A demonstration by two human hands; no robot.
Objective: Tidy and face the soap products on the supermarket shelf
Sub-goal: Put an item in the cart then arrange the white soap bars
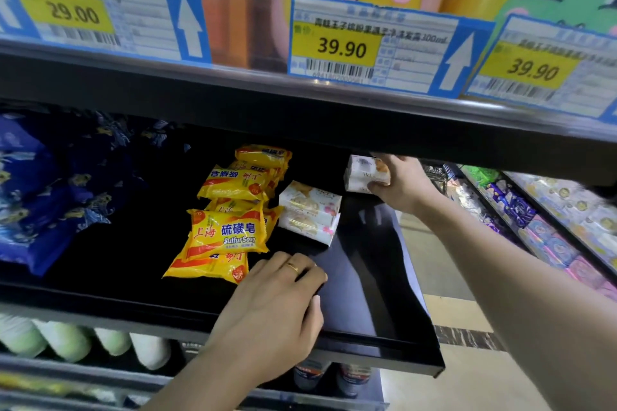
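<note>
Clearly unfinished: the right hand (402,183) grips a white soap pack (365,173) between thumb and curled fingers, the left hand (277,307) rests loosely curled on the shelf (367,304), and yellow sulfur soaps (227,230) lie jumbled beyond its fingertips, beside stacked white packs (310,212).

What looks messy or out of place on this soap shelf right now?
The yellow sulfur soap packs lie in a loose, tilted pile, some with labels upside down. Beside them, the white soap boxes sit skewed rather than square to the shelf edge. The right hand holds another white box.
</note>
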